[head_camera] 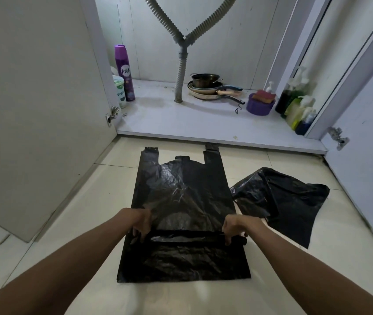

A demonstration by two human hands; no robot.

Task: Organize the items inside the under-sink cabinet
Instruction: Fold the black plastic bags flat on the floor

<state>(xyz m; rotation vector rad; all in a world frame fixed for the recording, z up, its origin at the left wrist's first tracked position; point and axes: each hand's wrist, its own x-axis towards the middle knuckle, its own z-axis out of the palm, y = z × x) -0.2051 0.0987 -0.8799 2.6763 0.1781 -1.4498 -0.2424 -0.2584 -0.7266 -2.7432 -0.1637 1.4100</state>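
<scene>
Spreading over a pale tiled floor (85,201), a black plastic bag (181,192) is laid flat before the open under-sink cabinet (203,123). Inside, from left to right, a white tub (119,90), a purple spray can (123,69), a grey corrugated drain hose (182,64), stacked pans (206,87), a purple bowl (259,108) topped with a sponge, and several bottles (297,108) are seen. A second, crumpled black bag (292,201) is left on the tiles to the right. A folded band across the flat bag is gripped at its ends by the left hand (141,226) and the right hand (232,230), fingers curled round it.
</scene>
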